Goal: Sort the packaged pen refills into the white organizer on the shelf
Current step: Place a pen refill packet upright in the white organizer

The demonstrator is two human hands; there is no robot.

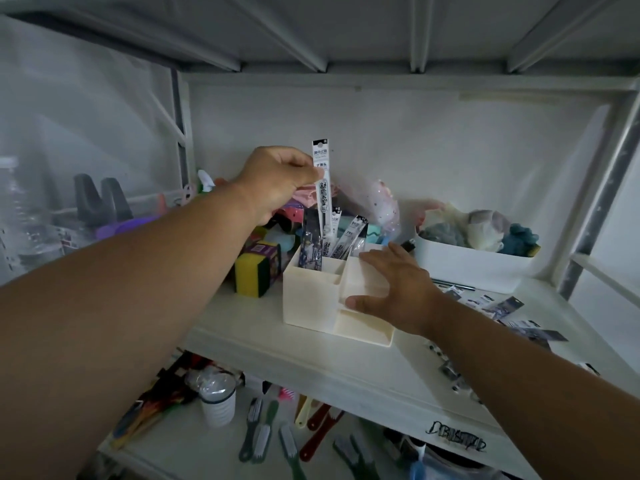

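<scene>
The left hand (277, 178) pinches one packaged refill (321, 181) near its upper part, fingers curled around the thin white pack, and holds it upright above the back compartments of the white organizer (311, 299). The lower end of the pack is already close to the other refills (332, 242) that stand in those tall back sections; whether it has entered the opening or not, the picture does not show clearly. The right hand (398, 289) lies flat on the lower front trays of the organizer, fingers straight and spread, holding nothing, and it seems to keep the box steady on the shelf (263, 344).

To do this step well, the person should keep the pack vertical and guide its lower end into a free gap between the standing packs, not on top of them. The pack is long, light and flexible, so it will probably bend if it is pushed against another pack; a slow lowering with a loose pinch is better than pressing. The left fingers should let go only when the bottom touches the floor of the compartment. The right hand should continue pressing down so the organizer does not slide or tip backward.

More loose refill packs (509, 306) lie on the shelf to the right of the organizer, so the sorting is not finished.
</scene>
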